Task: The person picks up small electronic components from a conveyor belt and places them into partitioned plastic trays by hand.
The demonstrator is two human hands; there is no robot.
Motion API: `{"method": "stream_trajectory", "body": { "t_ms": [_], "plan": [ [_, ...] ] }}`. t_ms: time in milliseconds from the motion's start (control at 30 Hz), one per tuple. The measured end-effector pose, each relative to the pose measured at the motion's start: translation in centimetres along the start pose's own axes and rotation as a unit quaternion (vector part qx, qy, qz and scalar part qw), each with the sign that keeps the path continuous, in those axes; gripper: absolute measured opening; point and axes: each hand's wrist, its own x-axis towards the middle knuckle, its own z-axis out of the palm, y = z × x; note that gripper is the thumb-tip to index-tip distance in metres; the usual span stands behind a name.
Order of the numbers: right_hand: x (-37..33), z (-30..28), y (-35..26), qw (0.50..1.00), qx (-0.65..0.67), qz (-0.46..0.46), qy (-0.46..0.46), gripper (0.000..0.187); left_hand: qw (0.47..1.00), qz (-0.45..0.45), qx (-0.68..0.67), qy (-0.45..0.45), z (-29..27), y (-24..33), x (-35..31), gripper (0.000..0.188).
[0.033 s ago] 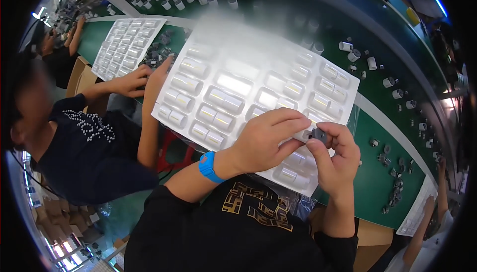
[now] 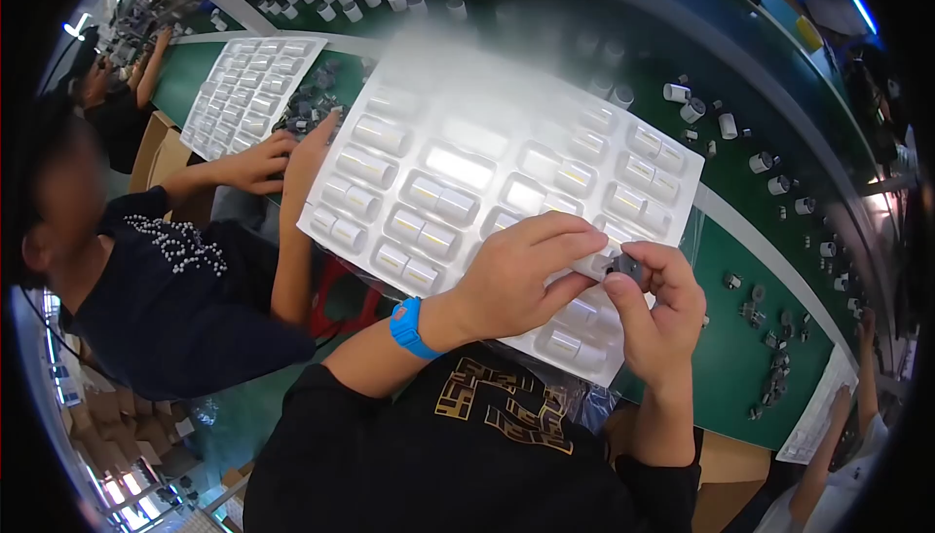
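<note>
My left hand (image 2: pixel 521 275), with a blue band (image 2: pixel 413 326) on its wrist, is closed around a small white cylinder (image 2: pixel 594 262) that its fingers mostly cover. Facing it, my right hand (image 2: pixel 667 314) pinches a small dark grey round part (image 2: pixel 628 267) between thumb and fingers, against the cylinder's end. Both hands are above the lower right part of a white plastic tray (image 2: pixel 380 231). White cylinders (image 2: pixel 419 231) lie in pairs in many of its pockets, while some pockets look to hold one or none. Glare and haze blur the tray's far side.
On the green table to the right lie several loose grey parts (image 2: pixel 774 377). White cylinders (image 2: pixel 729 126) stand along the far conveyor. At left a co-worker's hands (image 2: pixel 258 163) are at a pile of grey parts (image 2: pixel 312 109), beside another filled tray (image 2: pixel 243 95).
</note>
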Motion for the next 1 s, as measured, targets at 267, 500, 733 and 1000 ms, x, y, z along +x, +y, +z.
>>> {"method": "stream_trajectory", "body": {
  "t_ms": [267,500,733,1000],
  "plan": [
    [0.1,-0.7,0.1,0.994,0.047,-0.097,0.036,0.036,0.995,-0.064,-0.069,-0.034,-0.2,0.3,0.4,0.046],
    [-0.4,-1.2,1.5,0.985,-0.038,-0.166,0.007,0.036,0.996,-0.038,-0.065,-0.043,-0.2,0.3,0.2,0.047],
    [-1.1,-1.6,-0.2,0.994,-0.036,-0.1,-0.021,0.036,0.993,-0.062,-0.075,-0.061,-0.7,0.6,-0.3,0.044],
    [-2.0,-0.5,0.3,0.988,-0.054,-0.141,-0.043,0.039,0.995,0.008,-0.056,-0.084,-1.7,0.0,-1.5,0.045]
  ]
}}
